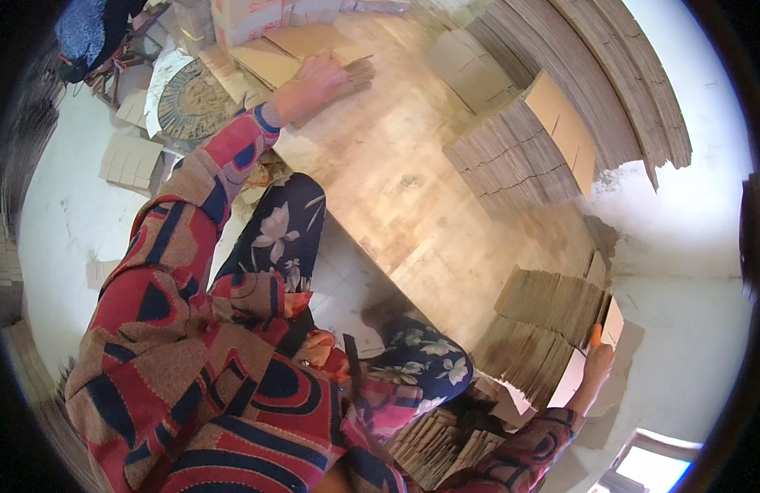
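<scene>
The left hand (318,78) lies palm down, fingers spread, on a small pile of flat cardboard sheets (351,70) at the far end of a long wooden board (396,189); it presses the pile and grips nothing. The right hand (598,361) is extended to the near right end of the board, with its fingers closed around the edge of a single pale cardboard sheet (614,322) standing at the end of a leaning stack of cardboard blanks (548,308). That stack rests on a second, lower stack (524,353) just beside the hand. Farther along the board, a taller block of stacked blanks (511,160) stands on edge, with one tan sheet (565,127) with a short slot propped against its right side. A smaller flat bundle (470,70) lies beyond it. Long curved rows of stacked cardboard (610,74) run along the right rim of the view. Loose tan sheets (290,49) lie overlapping above the left hand. A round patterned mat (191,103) lies on the pale floor (64,214) left of the board, with square cardboard offcuts (129,160) near it. More bundles (433,448) sit below the person's knees. Both sleeves (199,238) are red, brown and navy patterned.
</scene>
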Demonstrator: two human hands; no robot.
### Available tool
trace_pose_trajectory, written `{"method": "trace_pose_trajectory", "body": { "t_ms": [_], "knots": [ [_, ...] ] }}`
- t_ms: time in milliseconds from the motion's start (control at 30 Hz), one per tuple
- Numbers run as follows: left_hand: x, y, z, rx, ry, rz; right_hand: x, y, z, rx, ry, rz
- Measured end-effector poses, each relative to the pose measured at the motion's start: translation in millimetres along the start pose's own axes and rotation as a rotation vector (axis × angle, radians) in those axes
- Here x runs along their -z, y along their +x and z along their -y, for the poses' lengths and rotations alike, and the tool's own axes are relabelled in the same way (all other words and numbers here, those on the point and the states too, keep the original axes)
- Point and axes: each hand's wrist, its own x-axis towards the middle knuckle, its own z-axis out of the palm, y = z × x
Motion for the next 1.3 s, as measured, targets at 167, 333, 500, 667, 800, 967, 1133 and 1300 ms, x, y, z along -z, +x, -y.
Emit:
{"method": "trace_pose_trajectory", "body": {
  "t_ms": [167, 333, 500, 667, 800, 967, 1133, 1300],
  "knots": [
    [-16, -8, 5, -0.003, -0.144, 0.048, -17, 24, -54, 0.137, 0.159, 0.094],
    [19, 15, -19, 0.128, -0.049, 0.147, 22, -5, 9, 0.157, 0.003, -0.114],
    [42, 66, -81, -0.214, -0.135, -0.458, 61, -30, 43, -0.006, -0.109, -0.561],
    [99, 116, -167, -0.420, -0.357, -0.510, 95, -70, 130, -0.012, 0.480, -0.706],
    [108, 158, -239, -0.460, -0.328, -0.506, 78, -92, 161, 0.062, 0.793, -0.732],
    [107, 192, -274, -0.454, -0.127, -0.438, 46, -116, 156, -0.106, 0.916, -0.538],
    [99, 206, -275, -0.523, -0.068, -0.444, 40, -123, 169, -0.178, 1.098, -0.442],
    [107, 211, -275, -0.525, -0.241, -0.407, 35, -125, 163, -0.152, 1.137, -0.449]
  ]
}}
